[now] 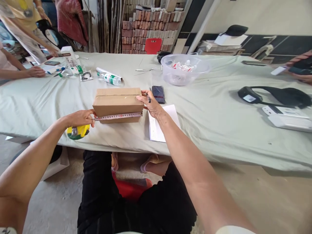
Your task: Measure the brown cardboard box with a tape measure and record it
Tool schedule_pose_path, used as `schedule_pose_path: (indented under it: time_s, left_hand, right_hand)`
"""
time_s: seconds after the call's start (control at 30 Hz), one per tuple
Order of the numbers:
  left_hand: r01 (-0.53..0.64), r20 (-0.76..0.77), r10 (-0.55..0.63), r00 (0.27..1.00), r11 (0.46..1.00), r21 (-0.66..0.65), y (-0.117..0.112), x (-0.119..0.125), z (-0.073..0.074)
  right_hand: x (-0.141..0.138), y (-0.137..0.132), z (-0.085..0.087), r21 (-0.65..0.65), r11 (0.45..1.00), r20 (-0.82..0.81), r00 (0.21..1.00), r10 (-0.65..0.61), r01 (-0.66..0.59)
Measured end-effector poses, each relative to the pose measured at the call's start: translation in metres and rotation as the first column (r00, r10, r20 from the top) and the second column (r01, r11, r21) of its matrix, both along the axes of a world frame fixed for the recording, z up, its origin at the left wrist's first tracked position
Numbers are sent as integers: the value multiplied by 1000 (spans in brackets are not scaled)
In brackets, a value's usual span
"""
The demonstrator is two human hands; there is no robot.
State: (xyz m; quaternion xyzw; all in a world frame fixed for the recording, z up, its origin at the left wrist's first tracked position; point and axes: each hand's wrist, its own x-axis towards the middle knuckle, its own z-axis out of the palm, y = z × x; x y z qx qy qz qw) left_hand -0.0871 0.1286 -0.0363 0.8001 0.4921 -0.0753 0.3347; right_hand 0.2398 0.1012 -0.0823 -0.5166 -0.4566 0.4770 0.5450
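A brown cardboard box (117, 101) lies near the front edge of the cloth-covered table (209, 123). A measuring tape's strip (118, 116) is stretched along the box's front top edge. My left hand (81, 118) pinches the strip at the box's left corner, above the yellow tape case (78, 132). My right hand (150, 103) is closed at the box's right corner, holding the strip's end and a dark pen (148, 98). A white sheet of paper (162, 125) lies under my right wrist.
A phone (158, 94) lies right of the box. Behind stand a clear plastic bowl (183, 69), a water bottle (109, 78) and a white carton (70, 60). Other people's hands rest at far left (35, 71) and far right (302, 76). A black headset (275, 96) lies right.
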Motion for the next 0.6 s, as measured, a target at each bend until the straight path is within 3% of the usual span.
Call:
schedule_pose_path:
  time_s: [0.23, 0.6]
  left_hand:
    - [8, 29, -8, 1000, 1000, 0, 3, 1, 0]
    - [-47, 90, 54, 994, 996, -80, 3, -1, -2]
  right_hand:
    - [-1, -1, -2, -62, 998, 38, 999, -24, 26]
    - [-1, -2, -5, -39, 999, 39, 999, -22, 24]
